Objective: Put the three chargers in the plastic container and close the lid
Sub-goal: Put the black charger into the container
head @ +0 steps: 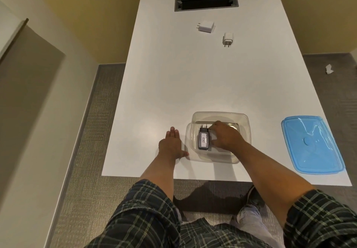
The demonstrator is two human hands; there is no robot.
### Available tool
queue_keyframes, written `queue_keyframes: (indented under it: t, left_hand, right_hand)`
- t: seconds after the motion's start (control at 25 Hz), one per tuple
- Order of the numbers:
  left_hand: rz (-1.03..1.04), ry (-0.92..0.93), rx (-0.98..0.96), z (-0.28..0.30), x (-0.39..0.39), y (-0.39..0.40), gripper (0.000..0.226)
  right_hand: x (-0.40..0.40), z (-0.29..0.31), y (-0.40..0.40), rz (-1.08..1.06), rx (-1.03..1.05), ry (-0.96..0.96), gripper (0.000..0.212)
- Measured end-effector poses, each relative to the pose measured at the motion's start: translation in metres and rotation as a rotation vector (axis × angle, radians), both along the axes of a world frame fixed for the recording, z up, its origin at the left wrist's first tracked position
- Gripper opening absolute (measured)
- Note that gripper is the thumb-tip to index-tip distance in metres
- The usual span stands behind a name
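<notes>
Our right hand (224,136) grips the black charger (204,139) inside the container (243,118) near the table's (173,85) front edge; our left hand (171,145) lies flat and spread beside it.

The bench (202,77) has a smooth white top with a faint sheen. The container (243,130) is clear, glossy plastic; the lid (313,147), near the bench's right edge, is translucent blue plastic with bright glints. The black charger (203,140) looks matt and carries a white paper label. Two white chargers (206,26) (228,38) look like smooth plastic. The sleeves (320,218) are checked cloth. The floor (92,151) is rough grey carpet.
</notes>
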State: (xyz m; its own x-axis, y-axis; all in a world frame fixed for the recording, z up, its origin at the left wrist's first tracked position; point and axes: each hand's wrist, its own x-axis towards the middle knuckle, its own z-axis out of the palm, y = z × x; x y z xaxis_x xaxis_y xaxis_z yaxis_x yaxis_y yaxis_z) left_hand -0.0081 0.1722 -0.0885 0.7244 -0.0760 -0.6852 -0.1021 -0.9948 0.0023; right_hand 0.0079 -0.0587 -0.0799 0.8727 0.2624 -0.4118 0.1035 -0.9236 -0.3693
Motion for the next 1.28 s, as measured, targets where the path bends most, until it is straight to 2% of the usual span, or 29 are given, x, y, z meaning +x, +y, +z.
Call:
queue_keyframes:
  t: [0.12, 0.32, 0.48, 0.68, 1.28]
  left_hand:
    - [-0.041, 0.023, -0.011, 0.001, 0.006, 0.005, 0.112]
    - [-0.132, 0.059, 0.006, 0.0, 0.011, 0.017, 0.106]
    - [-0.13, 0.03, 0.018, -0.002, 0.01, 0.015, 0.106]
    - [-0.125, 0.023, 0.021, -0.001, 0.011, 0.015, 0.106]
    - [-0.095, -0.003, 0.042, 0.004, 0.01, 0.01, 0.104]
  right_hand:
    - [0.004, -0.001, -0.001, -0.006, -0.02, 0.025, 0.037]
    - [0.002, -0.004, 0.004, -0.018, -0.015, 0.029, 0.053]
    - [0.001, -0.003, 0.009, 0.013, -0.066, 0.025, 0.05]
    - [-0.003, 0.0, 0.005, 0.094, -0.088, 0.049, 0.069]
    - [-0.002, -0.002, -0.011, 0.283, -0.189, 0.023, 0.077]
